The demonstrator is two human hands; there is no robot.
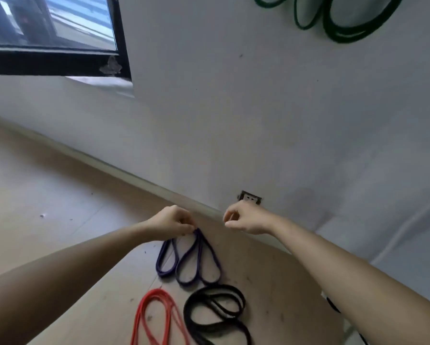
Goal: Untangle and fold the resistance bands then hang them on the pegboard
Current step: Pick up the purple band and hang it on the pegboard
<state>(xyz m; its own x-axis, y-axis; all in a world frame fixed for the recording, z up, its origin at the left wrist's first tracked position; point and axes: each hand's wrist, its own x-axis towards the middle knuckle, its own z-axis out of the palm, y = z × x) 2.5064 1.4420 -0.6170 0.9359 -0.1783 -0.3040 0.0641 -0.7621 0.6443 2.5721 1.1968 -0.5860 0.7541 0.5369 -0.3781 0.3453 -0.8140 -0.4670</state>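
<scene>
Left hand (175, 224): fingers pinched together on the gathered top of the purple band (189, 260), which hangs from that grip in three loops. The loops fan downward from the fingertips, long axis running from the hand toward the floor (47, 195); whether their lower ends rest on the floor or hang just clear of it cannot be told. The forearm comes in from the lower left, wrist roughly level, knuckles up.

Right hand (246, 219): held level with the left, a clear gap between them, fingers curled loosely with thumb and forefinger near each other. It holds nothing visible; no strand crosses the gap to it. It sits directly in front of a wall socket (250, 198).

Other bands: a red band (156, 317) and a black band (216, 312) lie on the floor below the left hand and nearer the person, both untouched, the black one coiled on itself. A green band (343, 21) already hangs on the wall (258, 108) far above and to the right of both hands; the fixture carrying it is out of frame.

Assessment: the purple band appears folded and is the item in hand. The next move turns on the bundle's top, which lies at the left fingertips, with the right hand the nearer free one to steady it. The hanging point is high above and to the right, so a long upward lift is required. Risk: the loops may slip apart during that lift.
</scene>
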